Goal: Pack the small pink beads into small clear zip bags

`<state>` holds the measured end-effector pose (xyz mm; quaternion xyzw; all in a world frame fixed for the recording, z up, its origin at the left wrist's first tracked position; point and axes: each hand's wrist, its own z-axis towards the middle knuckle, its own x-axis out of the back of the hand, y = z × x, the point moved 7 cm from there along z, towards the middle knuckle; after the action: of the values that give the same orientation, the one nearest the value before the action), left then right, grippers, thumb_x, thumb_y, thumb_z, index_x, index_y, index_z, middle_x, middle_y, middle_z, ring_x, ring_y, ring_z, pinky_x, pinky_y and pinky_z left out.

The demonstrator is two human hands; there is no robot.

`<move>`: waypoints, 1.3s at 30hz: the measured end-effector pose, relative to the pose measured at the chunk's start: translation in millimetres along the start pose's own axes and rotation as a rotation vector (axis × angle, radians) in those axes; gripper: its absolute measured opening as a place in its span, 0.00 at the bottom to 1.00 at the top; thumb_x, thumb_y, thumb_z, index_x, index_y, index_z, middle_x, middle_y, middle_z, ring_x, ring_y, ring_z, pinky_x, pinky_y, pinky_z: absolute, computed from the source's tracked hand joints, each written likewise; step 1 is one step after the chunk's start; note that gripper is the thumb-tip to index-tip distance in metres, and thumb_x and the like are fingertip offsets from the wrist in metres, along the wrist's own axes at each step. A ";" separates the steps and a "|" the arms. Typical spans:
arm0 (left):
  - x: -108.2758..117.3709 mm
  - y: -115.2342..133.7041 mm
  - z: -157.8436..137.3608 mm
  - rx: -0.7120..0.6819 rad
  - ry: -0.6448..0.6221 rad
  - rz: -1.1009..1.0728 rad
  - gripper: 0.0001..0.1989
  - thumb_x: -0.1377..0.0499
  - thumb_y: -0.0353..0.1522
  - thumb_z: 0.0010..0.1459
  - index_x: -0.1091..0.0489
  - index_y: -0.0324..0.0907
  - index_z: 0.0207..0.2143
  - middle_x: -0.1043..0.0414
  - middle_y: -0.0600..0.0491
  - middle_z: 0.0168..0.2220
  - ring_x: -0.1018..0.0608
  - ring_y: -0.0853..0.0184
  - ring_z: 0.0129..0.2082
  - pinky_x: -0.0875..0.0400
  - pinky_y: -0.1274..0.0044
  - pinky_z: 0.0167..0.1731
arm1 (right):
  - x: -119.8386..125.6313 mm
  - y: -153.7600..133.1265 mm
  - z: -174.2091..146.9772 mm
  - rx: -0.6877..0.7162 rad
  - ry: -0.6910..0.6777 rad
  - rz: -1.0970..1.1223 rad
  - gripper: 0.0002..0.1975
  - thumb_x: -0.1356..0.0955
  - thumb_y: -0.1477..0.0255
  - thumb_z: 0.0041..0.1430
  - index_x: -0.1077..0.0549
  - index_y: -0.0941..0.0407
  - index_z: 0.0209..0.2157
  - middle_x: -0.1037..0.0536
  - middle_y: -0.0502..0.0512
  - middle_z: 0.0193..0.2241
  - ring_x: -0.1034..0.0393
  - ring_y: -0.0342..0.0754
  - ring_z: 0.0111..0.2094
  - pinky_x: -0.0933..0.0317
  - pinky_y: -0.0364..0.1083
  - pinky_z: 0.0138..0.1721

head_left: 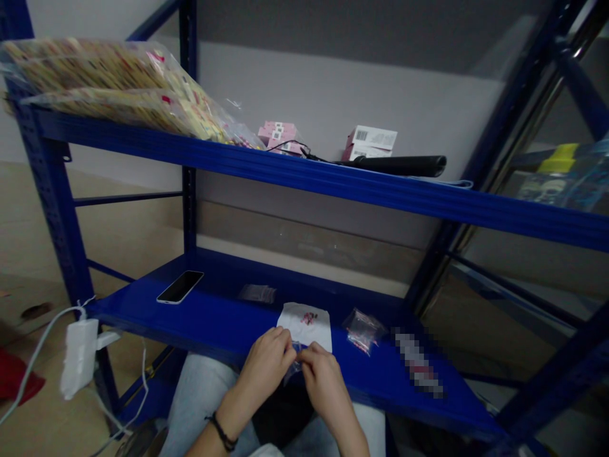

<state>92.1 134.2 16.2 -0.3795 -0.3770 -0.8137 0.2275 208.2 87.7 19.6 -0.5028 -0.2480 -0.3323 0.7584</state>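
Note:
My left hand (272, 350) and my right hand (320, 367) meet over the front edge of the blue shelf. Pinched between them is a small clear plastic bag (293, 368), mostly covered by my fingers; what it contains is too small to tell. Just beyond lies a white paper sheet (295, 322) with a little heap of reddish and dark bits (309, 318) on it. To the right of the paper is a clear bag with red and white pieces (364, 330). Several empty-looking clear bags (257, 293) lie in a flat stack behind, to the left.
A phone (181, 287) lies on the left of the lower shelf (219, 324). A blurred-out item (417, 363) is at the right. Above, the upper shelf (304, 174) holds large filled bags (109, 82), pink boxes (280, 136) and a black rod (399, 165). A white power strip (78, 355) hangs at left.

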 end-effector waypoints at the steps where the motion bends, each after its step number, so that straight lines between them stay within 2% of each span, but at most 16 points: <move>1: 2.6 2.7 3.0 -0.026 -0.044 0.021 0.09 0.50 0.25 0.60 0.32 0.42 0.29 0.28 0.49 0.32 0.25 0.59 0.35 0.35 0.72 0.35 | -1.1 0.0 1.2 -0.004 -0.033 -0.034 0.14 0.40 0.79 0.57 0.24 0.53 0.28 0.26 0.54 0.29 0.29 0.48 0.33 0.43 0.42 0.34; 5: 15.0 22.2 17.8 -0.150 -0.143 -0.006 0.07 0.46 0.26 0.59 0.30 0.42 0.29 0.26 0.48 0.32 0.24 0.59 0.34 0.33 0.73 0.35 | -10.7 4.5 3.8 -0.085 -0.015 -0.134 0.11 0.37 0.76 0.58 0.24 0.53 0.27 0.24 0.56 0.29 0.27 0.50 0.33 0.44 0.43 0.32; 8: 25.8 35.7 22.7 -0.182 -0.060 -0.178 0.07 0.45 0.31 0.62 0.28 0.43 0.32 0.25 0.48 0.34 0.23 0.58 0.37 0.32 0.73 0.38 | -10.1 13.3 3.6 -0.201 0.090 -0.196 0.08 0.34 0.73 0.57 0.22 0.53 0.32 0.21 0.59 0.33 0.25 0.54 0.34 0.44 0.45 0.32; 10: 26.9 31.4 14.6 -0.077 0.078 -0.361 0.09 0.45 0.36 0.64 0.27 0.43 0.34 0.25 0.49 0.34 0.23 0.60 0.36 0.32 0.74 0.38 | -5.5 20.0 4.1 -0.256 0.109 -0.175 0.09 0.33 0.69 0.58 0.20 0.51 0.37 0.19 0.59 0.35 0.25 0.55 0.35 0.43 0.45 0.32; 12: 9.7 15.3 -4.8 0.129 0.155 -0.593 0.17 0.46 0.42 0.65 0.28 0.43 0.29 0.26 0.50 0.28 0.24 0.62 0.30 0.32 0.74 0.33 | 1.8 26.2 5.4 -0.287 0.120 -0.111 0.13 0.31 0.64 0.57 0.20 0.50 0.42 0.19 0.58 0.35 0.25 0.55 0.35 0.42 0.46 0.33; 14: -29.3 0.1 -27.8 0.351 0.055 -0.903 0.27 0.50 0.49 0.65 0.29 0.41 0.22 0.30 0.50 0.20 0.25 0.63 0.23 0.33 0.75 0.24 | 7.5 29.7 6.9 -0.294 0.137 -0.001 0.17 0.30 0.63 0.55 0.20 0.51 0.46 0.20 0.57 0.33 0.27 0.54 0.32 0.41 0.46 0.33; 15: -48.5 -3.1 -36.9 0.416 -0.007 -1.081 0.28 0.47 0.52 0.62 0.28 0.40 0.22 0.28 0.49 0.21 0.24 0.62 0.24 0.32 0.75 0.23 | 7.6 29.7 7.6 -0.287 0.142 0.069 0.19 0.29 0.63 0.54 0.21 0.51 0.48 0.20 0.56 0.32 0.28 0.54 0.31 0.40 0.46 0.33; 16: -60.1 -7.0 -42.3 0.455 0.026 -1.284 0.24 0.43 0.51 0.60 0.24 0.40 0.29 0.23 0.46 0.29 0.21 0.60 0.31 0.28 0.75 0.28 | 5.4 28.4 8.2 -0.275 0.140 0.145 0.20 0.29 0.64 0.53 0.21 0.52 0.48 0.20 0.56 0.31 0.29 0.53 0.30 0.40 0.46 0.33; 18: -71.5 -15.1 -42.4 0.513 0.161 -1.651 0.23 0.41 0.51 0.58 0.24 0.41 0.41 0.22 0.43 0.42 0.21 0.56 0.42 0.25 0.70 0.38 | -5.4 22.5 8.5 -0.236 0.123 0.296 0.19 0.29 0.65 0.52 0.20 0.52 0.48 0.21 0.55 0.31 0.29 0.52 0.30 0.38 0.46 0.34; 21: -69.6 -25.5 -25.8 0.623 0.325 -1.888 0.22 0.47 0.48 0.65 0.27 0.41 0.46 0.24 0.41 0.47 0.21 0.57 0.46 0.25 0.66 0.44 | -30.4 13.2 5.8 -0.155 0.113 0.479 0.14 0.29 0.66 0.54 0.19 0.52 0.43 0.22 0.56 0.34 0.28 0.51 0.35 0.35 0.46 0.39; 24: -58.7 -35.7 -13.2 0.747 0.525 -1.961 0.15 0.46 0.41 0.66 0.31 0.43 0.50 0.24 0.46 0.41 0.20 0.62 0.41 0.24 0.70 0.43 | -51.4 27.8 -1.7 -0.214 0.307 0.721 0.12 0.31 0.61 0.57 0.19 0.54 0.35 0.22 0.58 0.36 0.27 0.52 0.39 0.33 0.48 0.42; 26: -48.6 -37.6 -9.1 0.671 0.590 -1.887 0.18 0.44 0.41 0.65 0.35 0.46 0.55 0.25 0.50 0.38 0.20 0.65 0.37 0.24 0.73 0.40 | -69.6 47.6 -6.7 -0.334 0.454 1.021 0.16 0.33 0.57 0.59 0.21 0.54 0.36 0.21 0.59 0.40 0.26 0.54 0.43 0.31 0.50 0.43; 29: -41.4 -30.3 -9.4 0.488 0.529 -1.738 0.26 0.39 0.43 0.61 0.39 0.47 0.59 0.27 0.52 0.36 0.22 0.67 0.35 0.26 0.76 0.38 | -106.2 57.2 -2.0 -0.455 0.405 1.529 0.19 0.34 0.57 0.58 0.23 0.55 0.43 0.21 0.61 0.46 0.27 0.56 0.50 0.31 0.54 0.49; 31: -40.9 -25.0 -14.6 0.431 0.497 -1.645 0.29 0.35 0.42 0.58 0.39 0.47 0.58 0.27 0.53 0.36 0.22 0.68 0.35 0.27 0.79 0.38 | -123.3 53.8 2.1 -0.505 0.360 1.734 0.18 0.33 0.60 0.56 0.24 0.56 0.43 0.21 0.60 0.47 0.27 0.54 0.51 0.31 0.52 0.51; 36: -40.8 -17.8 -12.7 0.386 0.442 -1.700 0.23 0.39 0.42 0.60 0.40 0.49 0.56 0.27 0.53 0.42 0.25 0.72 0.22 0.30 0.80 0.22 | -144.8 57.0 8.1 -0.615 0.421 1.921 0.10 0.34 0.68 0.57 0.26 0.57 0.38 0.19 0.58 0.37 0.23 0.50 0.41 0.27 0.49 0.44; 39: -32.6 -47.3 3.5 0.460 0.596 -1.722 0.14 0.40 0.37 0.57 0.33 0.42 0.45 0.27 0.50 0.43 0.22 0.69 0.32 0.26 0.79 0.31 | -123.5 84.8 20.2 -0.649 0.607 1.889 0.06 0.36 0.71 0.58 0.28 0.56 0.33 0.22 0.54 0.28 0.25 0.45 0.29 0.28 0.44 0.30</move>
<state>82.5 168.7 -28.9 0.3082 -0.6057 -0.6712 -0.2961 190.2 161.1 -111.3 -0.5671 0.5485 0.2329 0.5686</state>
